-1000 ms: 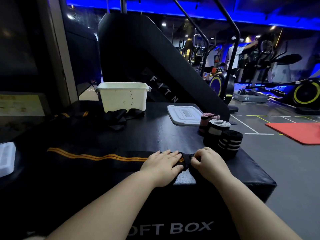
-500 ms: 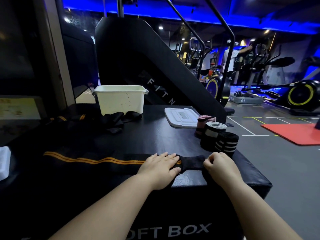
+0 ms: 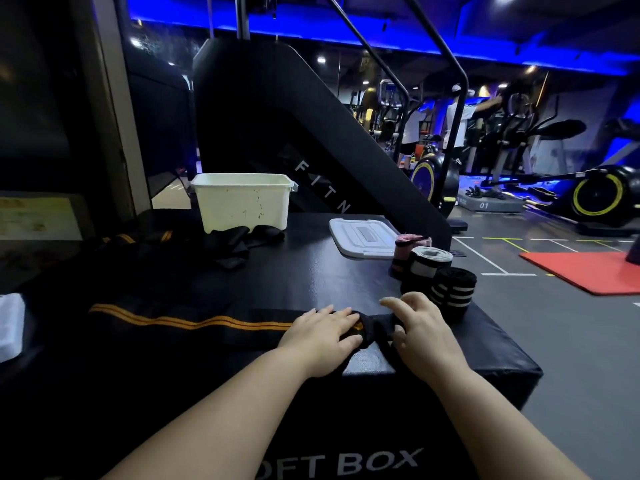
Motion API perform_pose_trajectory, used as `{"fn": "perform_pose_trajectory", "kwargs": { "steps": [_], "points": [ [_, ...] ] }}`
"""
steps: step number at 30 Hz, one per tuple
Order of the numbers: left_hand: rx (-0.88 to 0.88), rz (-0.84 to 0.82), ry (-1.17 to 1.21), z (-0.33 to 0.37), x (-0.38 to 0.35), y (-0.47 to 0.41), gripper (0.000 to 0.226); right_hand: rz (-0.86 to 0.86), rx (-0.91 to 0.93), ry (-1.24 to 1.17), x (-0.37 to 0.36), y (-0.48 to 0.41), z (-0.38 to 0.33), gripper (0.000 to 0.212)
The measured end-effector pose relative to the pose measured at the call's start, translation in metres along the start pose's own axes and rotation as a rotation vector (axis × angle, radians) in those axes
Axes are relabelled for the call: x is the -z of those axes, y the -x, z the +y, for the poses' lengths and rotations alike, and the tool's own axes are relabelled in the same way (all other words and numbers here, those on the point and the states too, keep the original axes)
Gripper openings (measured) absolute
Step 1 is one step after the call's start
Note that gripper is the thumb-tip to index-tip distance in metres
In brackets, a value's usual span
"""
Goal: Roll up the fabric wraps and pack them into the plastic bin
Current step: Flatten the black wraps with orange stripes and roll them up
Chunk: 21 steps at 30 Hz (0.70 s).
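Black fabric wrap with two orange stripes, laid flat along the top of the padded box, near its front edge. Left hand presses on it, fingers straight. Right hand is at the wrap's dark end, fingers extended and lifted, thumb touching the fabric. Three rolled wraps stand just beyond the right hand. White plastic bin sits at the far side, with its lid lying apart to the right.

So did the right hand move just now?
Yes. The right hand slid left, away from the striped roll and closer to the left hand.
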State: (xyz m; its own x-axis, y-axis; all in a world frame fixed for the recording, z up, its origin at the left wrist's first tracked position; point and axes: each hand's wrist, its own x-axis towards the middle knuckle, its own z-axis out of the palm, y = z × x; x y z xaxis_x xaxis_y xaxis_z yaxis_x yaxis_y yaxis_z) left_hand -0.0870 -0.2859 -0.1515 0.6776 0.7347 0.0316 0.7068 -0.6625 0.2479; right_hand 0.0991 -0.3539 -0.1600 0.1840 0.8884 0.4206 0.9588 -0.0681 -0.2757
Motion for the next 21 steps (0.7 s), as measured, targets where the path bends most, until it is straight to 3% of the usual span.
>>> {"fn": "perform_pose_trajectory", "kwargs": {
  "steps": [4,7,10,14,18,21],
  "points": [
    [0.069,0.152,0.228,-0.005,0.008,0.006,0.047,0.099,0.105,0.200,-0.003,-0.002,-0.006,0.036],
    [0.174,0.320,0.048,-0.018,0.021,0.019,0.036,0.095,0.196,0.228,0.003,-0.005,-0.022,0.025],
    [0.275,0.218,-0.050,-0.040,0.030,0.033,0.038,0.075,0.288,0.130,0.003,-0.012,-0.044,0.022],
    [0.310,0.104,-0.054,-0.056,0.024,0.045,0.046,-0.112,0.266,-0.034,-0.008,-0.017,-0.080,0.028],
    [0.289,0.109,-0.048,-0.058,0.020,0.048,0.049,-0.349,0.203,0.052,-0.031,-0.025,-0.094,0.056],
    [0.269,0.095,-0.053,-0.062,0.023,0.051,0.050,-0.436,0.194,0.142,-0.035,-0.027,-0.095,0.070]
  ]
}}
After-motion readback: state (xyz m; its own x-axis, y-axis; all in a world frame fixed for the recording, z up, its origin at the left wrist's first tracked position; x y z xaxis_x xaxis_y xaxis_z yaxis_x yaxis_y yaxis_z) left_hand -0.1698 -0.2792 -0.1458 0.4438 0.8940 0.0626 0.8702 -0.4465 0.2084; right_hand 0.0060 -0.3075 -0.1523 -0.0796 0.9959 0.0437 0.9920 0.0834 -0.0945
